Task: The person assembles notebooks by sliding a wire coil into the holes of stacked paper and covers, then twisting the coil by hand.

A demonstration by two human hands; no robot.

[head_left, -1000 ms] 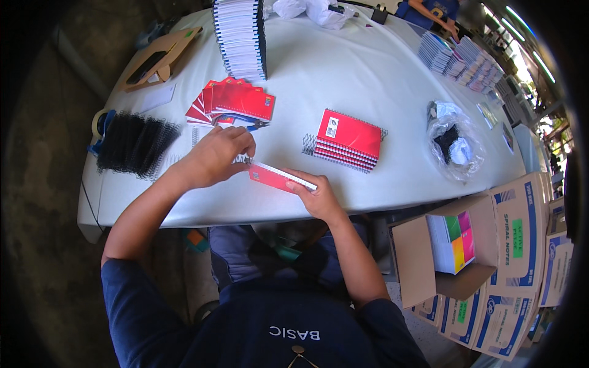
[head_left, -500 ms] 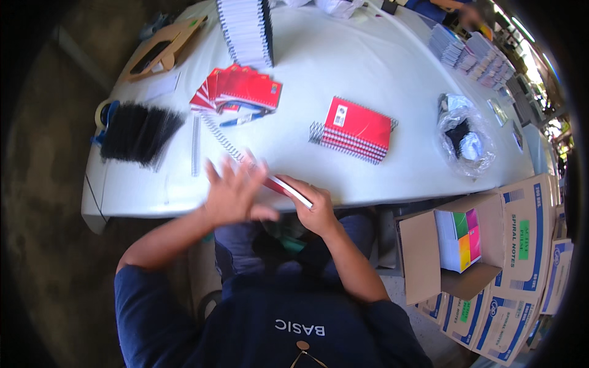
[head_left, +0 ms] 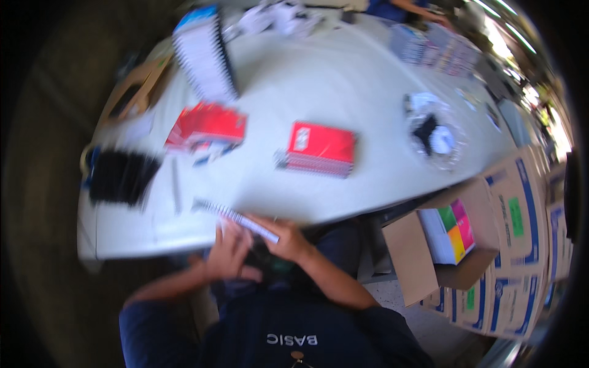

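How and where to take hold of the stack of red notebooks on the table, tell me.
Probably best from above, mid-length, across the long near and far sides of the red notebook stack: it lies flat with nothing on top, while blurred wire seems to jut from its left end.

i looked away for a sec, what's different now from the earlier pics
The left hand has left the coil's outer end and come back toward the body, open and blurred below the notebook. The coil, long and trailing half a second ago, now has only a short end out at the left. The right hand still grips the notebook; the red stack and open box look unchanged.
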